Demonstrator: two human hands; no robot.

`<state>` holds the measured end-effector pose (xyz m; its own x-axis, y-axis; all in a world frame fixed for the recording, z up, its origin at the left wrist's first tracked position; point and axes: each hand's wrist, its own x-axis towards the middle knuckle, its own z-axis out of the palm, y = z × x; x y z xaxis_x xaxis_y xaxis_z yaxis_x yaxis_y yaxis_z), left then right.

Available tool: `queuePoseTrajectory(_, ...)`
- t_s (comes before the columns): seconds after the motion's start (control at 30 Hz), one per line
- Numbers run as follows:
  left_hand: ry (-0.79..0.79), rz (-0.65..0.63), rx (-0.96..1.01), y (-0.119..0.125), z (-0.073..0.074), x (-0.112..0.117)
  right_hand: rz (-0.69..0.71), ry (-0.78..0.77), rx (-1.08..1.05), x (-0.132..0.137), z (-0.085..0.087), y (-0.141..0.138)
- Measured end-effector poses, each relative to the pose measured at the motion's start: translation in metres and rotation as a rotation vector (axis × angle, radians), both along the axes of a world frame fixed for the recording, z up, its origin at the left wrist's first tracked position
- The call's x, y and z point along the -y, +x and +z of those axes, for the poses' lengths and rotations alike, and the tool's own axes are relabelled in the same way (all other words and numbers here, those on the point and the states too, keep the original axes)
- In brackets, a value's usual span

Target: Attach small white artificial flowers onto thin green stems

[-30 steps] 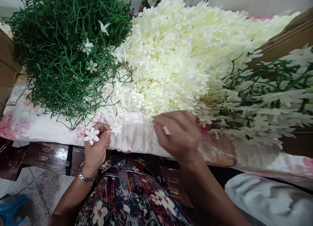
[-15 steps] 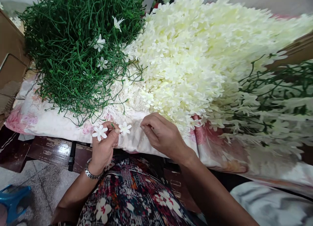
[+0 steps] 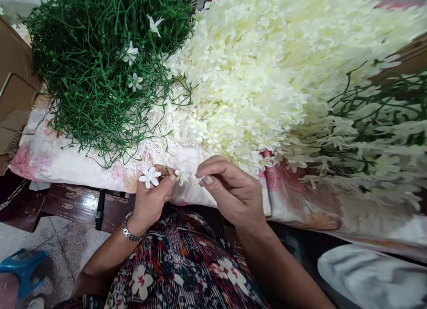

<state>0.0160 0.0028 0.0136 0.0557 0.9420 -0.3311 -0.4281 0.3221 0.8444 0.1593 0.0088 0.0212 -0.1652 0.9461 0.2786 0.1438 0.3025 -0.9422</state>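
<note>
My left hand [image 3: 151, 201] is closed on a small green sprig with two white artificial flowers [image 3: 150, 176], one above the knuckles and one at the fingertips. My right hand [image 3: 230, 191] is pinched, thumb against forefinger, on a tiny white piece [image 3: 201, 179] just right of the sprig's second flower [image 3: 183, 175]. Both hands hover at the near edge of a floral cloth [image 3: 60, 162]. Behind them lie a big heap of loose cream petals [image 3: 260, 73], a patch of thin white stamens [image 3: 167, 135] and a mound of bare green stems [image 3: 96, 64].
Finished green sprigs with white flowers [image 3: 373, 135] pile up at the right against a cardboard box [image 3: 410, 55]. Another cardboard box [image 3: 13, 73] stands at the left. A blue plastic object [image 3: 23, 269] lies on the tiled floor. A patterned dress covers my lap.
My right hand has come from the petal heap at the right to meet the sprig in my left hand, now pinching a small white piece. The left hand has shifted slightly right.
</note>
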Motion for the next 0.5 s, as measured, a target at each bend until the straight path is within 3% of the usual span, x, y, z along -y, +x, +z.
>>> queuePoseTrajectory(0.23,0.017,-0.005,-0.019,0.003,-0.001,0.005,-0.168,0.189,0.220,0.006,-0.006,-0.006)
queuePoseTrajectory(0.37,0.070,-0.012,-0.030,0.003,-0.003,0.007,-0.164,0.326,0.245,0.006,-0.014,-0.009)
queuePoseTrajectory(0.5,0.090,-0.031,-0.029,0.003,-0.005,0.008,-0.166,0.361,0.253,0.006,-0.018,-0.010)
